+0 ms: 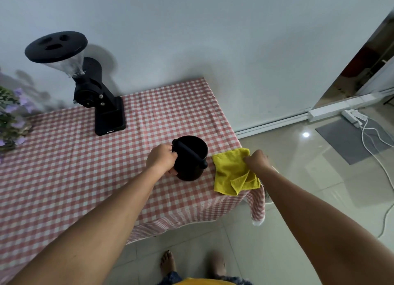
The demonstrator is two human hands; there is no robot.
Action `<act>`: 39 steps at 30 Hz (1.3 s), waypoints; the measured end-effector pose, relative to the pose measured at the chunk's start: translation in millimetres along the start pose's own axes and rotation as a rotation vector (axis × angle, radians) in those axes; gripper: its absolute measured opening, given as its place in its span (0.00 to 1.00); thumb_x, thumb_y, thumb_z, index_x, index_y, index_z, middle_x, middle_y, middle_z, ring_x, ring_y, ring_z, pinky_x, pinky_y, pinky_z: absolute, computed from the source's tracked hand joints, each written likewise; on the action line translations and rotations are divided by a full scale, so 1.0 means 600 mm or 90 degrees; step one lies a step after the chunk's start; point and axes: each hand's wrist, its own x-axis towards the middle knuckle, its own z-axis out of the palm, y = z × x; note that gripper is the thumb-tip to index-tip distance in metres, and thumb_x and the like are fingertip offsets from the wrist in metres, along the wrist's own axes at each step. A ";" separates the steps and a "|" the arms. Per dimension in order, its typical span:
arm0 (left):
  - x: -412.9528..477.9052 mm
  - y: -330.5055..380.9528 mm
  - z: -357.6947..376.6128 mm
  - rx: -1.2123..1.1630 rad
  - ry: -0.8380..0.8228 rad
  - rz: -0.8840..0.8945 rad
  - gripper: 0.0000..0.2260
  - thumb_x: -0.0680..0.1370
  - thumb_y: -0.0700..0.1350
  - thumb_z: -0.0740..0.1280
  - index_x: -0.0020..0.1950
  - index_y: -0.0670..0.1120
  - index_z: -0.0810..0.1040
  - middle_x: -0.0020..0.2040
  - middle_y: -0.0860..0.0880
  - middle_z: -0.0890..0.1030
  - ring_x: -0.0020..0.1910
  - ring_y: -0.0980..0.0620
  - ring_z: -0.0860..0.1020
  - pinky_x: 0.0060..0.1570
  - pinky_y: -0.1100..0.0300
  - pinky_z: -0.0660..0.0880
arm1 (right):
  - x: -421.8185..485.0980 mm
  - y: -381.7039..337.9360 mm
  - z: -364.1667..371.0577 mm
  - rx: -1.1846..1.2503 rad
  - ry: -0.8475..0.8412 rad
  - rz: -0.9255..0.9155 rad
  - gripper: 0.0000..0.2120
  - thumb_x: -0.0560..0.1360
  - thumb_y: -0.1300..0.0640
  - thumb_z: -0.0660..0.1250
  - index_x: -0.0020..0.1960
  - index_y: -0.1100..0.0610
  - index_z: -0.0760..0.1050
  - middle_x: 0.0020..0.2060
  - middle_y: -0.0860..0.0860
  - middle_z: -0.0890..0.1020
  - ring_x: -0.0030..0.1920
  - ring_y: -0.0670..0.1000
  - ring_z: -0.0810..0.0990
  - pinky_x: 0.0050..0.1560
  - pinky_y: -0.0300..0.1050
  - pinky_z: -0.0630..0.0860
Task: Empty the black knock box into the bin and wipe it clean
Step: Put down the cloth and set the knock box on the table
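Note:
The black knock box (191,167) stands upright on the checked tablecloth (85,167) near the table's right corner, a black bar across its open top. My left hand (162,160) is wrapped around its left side. Right of it a yellow cloth (231,169) lies on the table's corner. My right hand (257,160) pinches the cloth's right edge. The inside of the box is too dark to make out. No bin is in view.
A black coffee grinder (96,95) with a clear hopper stands at the back of the table by the wall. Purple flowers (11,116) sit at the left edge. A power strip with white cables (354,117) lies on the tiled floor to the right.

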 end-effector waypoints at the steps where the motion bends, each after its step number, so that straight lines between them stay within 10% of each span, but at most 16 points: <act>1: 0.000 -0.001 0.000 -0.001 0.000 -0.001 0.10 0.83 0.42 0.61 0.60 0.46 0.80 0.40 0.47 0.87 0.28 0.51 0.86 0.41 0.47 0.86 | 0.002 -0.002 0.003 0.015 -0.002 0.000 0.13 0.74 0.54 0.63 0.55 0.61 0.74 0.56 0.60 0.79 0.56 0.63 0.78 0.58 0.57 0.76; 8: -0.002 -0.016 -0.008 -0.011 0.017 -0.011 0.09 0.83 0.43 0.61 0.49 0.45 0.81 0.41 0.46 0.87 0.32 0.47 0.86 0.42 0.44 0.85 | -0.006 -0.029 0.017 0.095 0.004 -0.072 0.15 0.73 0.60 0.61 0.56 0.56 0.82 0.52 0.57 0.83 0.55 0.62 0.80 0.53 0.48 0.74; 14: -0.004 -0.028 -0.023 -0.012 0.020 -0.023 0.11 0.83 0.43 0.61 0.59 0.44 0.81 0.42 0.46 0.87 0.30 0.49 0.86 0.40 0.47 0.85 | 0.006 -0.057 0.029 0.102 -0.071 -0.173 0.17 0.74 0.63 0.62 0.61 0.57 0.79 0.56 0.59 0.82 0.58 0.61 0.79 0.56 0.48 0.74; 21: -0.004 -0.034 -0.028 -0.035 0.019 -0.043 0.12 0.83 0.43 0.60 0.62 0.42 0.80 0.39 0.45 0.88 0.30 0.50 0.86 0.41 0.49 0.86 | -0.012 -0.068 0.012 -0.087 0.077 -0.123 0.22 0.77 0.56 0.61 0.70 0.52 0.67 0.67 0.60 0.70 0.68 0.62 0.68 0.68 0.56 0.64; 29: -0.009 -0.032 -0.037 -0.076 0.047 -0.058 0.13 0.82 0.42 0.61 0.64 0.46 0.80 0.37 0.44 0.88 0.31 0.49 0.87 0.43 0.48 0.86 | -0.114 -0.159 0.037 0.201 -0.280 -0.210 0.25 0.77 0.36 0.61 0.53 0.58 0.78 0.40 0.57 0.83 0.35 0.56 0.83 0.29 0.47 0.79; 39: -0.011 -0.075 -0.081 -0.135 0.090 -0.094 0.09 0.77 0.43 0.69 0.57 0.49 0.81 0.39 0.45 0.87 0.34 0.48 0.87 0.41 0.50 0.86 | -0.176 -0.230 0.107 0.255 -0.313 -0.240 0.16 0.78 0.48 0.67 0.51 0.63 0.78 0.34 0.58 0.83 0.31 0.55 0.85 0.34 0.52 0.83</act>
